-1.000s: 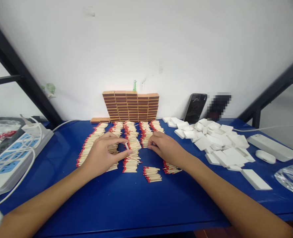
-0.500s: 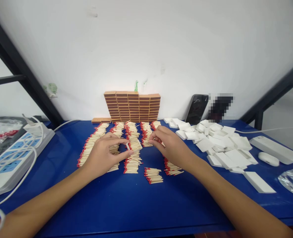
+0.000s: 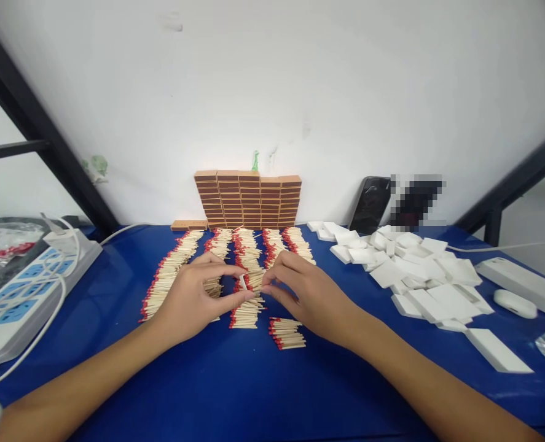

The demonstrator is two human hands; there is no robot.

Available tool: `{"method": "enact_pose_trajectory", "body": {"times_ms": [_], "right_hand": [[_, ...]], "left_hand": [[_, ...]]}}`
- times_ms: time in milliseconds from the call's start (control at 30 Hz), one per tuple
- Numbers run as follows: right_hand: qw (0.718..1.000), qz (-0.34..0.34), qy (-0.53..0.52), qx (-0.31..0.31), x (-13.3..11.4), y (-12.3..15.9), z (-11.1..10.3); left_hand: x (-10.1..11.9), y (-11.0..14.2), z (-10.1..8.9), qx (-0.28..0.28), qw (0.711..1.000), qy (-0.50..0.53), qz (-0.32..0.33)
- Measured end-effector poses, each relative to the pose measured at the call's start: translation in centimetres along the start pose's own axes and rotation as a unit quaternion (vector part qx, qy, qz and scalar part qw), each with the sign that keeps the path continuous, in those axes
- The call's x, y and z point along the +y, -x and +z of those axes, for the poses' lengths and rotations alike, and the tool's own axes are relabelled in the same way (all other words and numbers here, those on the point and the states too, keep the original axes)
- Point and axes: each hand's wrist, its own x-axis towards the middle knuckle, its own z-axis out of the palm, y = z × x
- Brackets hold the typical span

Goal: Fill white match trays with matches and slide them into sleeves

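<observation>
My left hand [image 3: 201, 301] pinches a small white matchbox tray [image 3: 243, 282] between thumb and fingers, its short end showing. Close to the tray's other end is my right hand [image 3: 309, 294], its thumb and fingertips pressed together. What lies in that pinch is too small to make out. Beneath and behind both hands, red-headed matches [image 3: 246, 242] lie in several long rows on the blue table [image 3: 235, 387]. A separate small pile of matches [image 3: 287, 333] lies in front of my right hand, which hides part of a row.
Brown matchbox sleeves [image 3: 249, 202] are stacked against the wall, with a few lying beside them. A heap of white trays [image 3: 410, 270] spreads on the right, near a black phone [image 3: 370, 204] and a white earphone case [image 3: 515, 303]. At left is a power strip [image 3: 27, 288] with cables.
My right hand has moved left and towards me, from the match rows to beside the tray. My left hand still holds the tray, now turned a little. The view has shifted slightly.
</observation>
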Motion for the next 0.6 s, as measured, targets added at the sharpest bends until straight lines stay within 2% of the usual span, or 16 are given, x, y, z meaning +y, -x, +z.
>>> {"method": "enact_pose_trajectory", "body": {"times_ms": [267,600], "right_hand": [[0.998,0.063,-0.02,-0.013,0.22,-0.14,-1.04],[0.996,0.047,-0.076,-0.008,-0.25,0.01,-0.87]], "left_hand": [[0.22,0.1,-0.13,-0.006,1.0,0.016,0.007],[0.45,0.1,-0.05,-0.012,0.999,0.032,-0.002]]}}
